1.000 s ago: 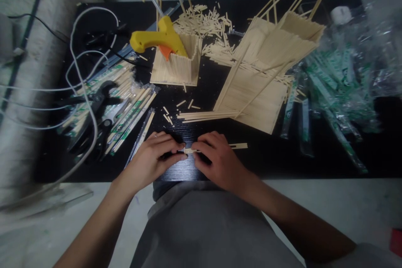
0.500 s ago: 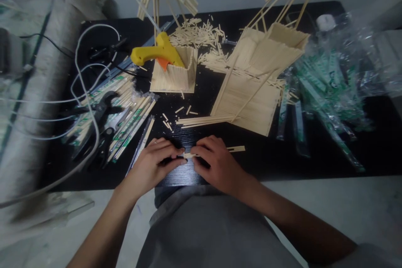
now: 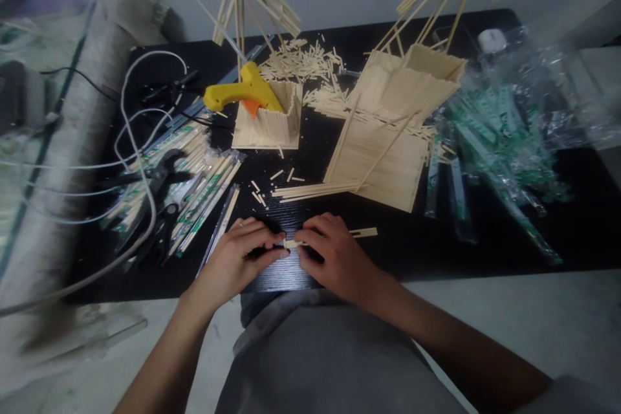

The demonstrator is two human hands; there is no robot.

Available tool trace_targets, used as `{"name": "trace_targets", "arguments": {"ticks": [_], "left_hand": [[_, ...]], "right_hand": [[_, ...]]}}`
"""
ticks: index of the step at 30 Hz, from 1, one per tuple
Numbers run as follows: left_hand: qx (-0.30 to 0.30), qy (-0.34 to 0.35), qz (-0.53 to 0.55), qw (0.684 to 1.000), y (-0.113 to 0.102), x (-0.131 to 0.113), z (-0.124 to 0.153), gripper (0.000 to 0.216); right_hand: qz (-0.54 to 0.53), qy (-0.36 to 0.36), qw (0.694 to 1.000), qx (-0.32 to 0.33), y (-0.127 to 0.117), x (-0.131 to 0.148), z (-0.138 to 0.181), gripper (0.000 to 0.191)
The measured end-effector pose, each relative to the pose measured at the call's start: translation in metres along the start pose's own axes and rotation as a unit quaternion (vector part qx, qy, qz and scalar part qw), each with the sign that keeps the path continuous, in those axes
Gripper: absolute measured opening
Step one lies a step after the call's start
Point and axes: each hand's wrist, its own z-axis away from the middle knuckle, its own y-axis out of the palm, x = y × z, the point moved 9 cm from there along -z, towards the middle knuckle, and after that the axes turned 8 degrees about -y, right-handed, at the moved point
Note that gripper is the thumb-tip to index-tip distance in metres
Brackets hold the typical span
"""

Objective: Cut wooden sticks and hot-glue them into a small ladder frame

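My right hand [image 3: 332,249] rests low over the front of the table, its fingers closed round a small bundle of thin wooden sticks [image 3: 365,232]. The far ends, with a gap between them, stick out to the right of it. My left hand [image 3: 247,247] pinches the bundle's left end, where a short stick piece [image 3: 285,243] lies crosswise. Beyond both hands, several loose sticks [image 3: 310,191] lie beside scattered cut pieces [image 3: 259,194]. The fingers partly cover the middle of the bundle.
A yellow glue gun [image 3: 247,90] rests in a stick-built box [image 3: 266,132]. To its right stands a larger stick structure [image 3: 373,162]. Wrapped chopsticks [image 3: 206,200], cutting pliers [image 3: 162,171] and a white cable [image 3: 154,207] lie left. Plastic wrappers [image 3: 504,129] are heaped right.
The view has tilted slightly, so the table's contents sit a little differently in the picture. Both hands keep nearly the same grip on the sticks.
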Motion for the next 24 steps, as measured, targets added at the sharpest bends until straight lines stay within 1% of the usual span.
{"name": "trace_targets", "arguments": {"ticks": [12,24], "left_hand": [[0.003,-0.003,0.017,1.000,-0.0005,0.0013,-0.0008,0.016],[0.007,-0.009,0.011,1.000,-0.0005,0.0022,-0.0013,0.014]], "right_hand": [[0.000,-0.007,1.000,0.008,0.0005,0.0005,-0.0013,0.010],[0.010,-0.009,1.000,-0.004,0.0000,0.0014,-0.0010,0.012]]}}
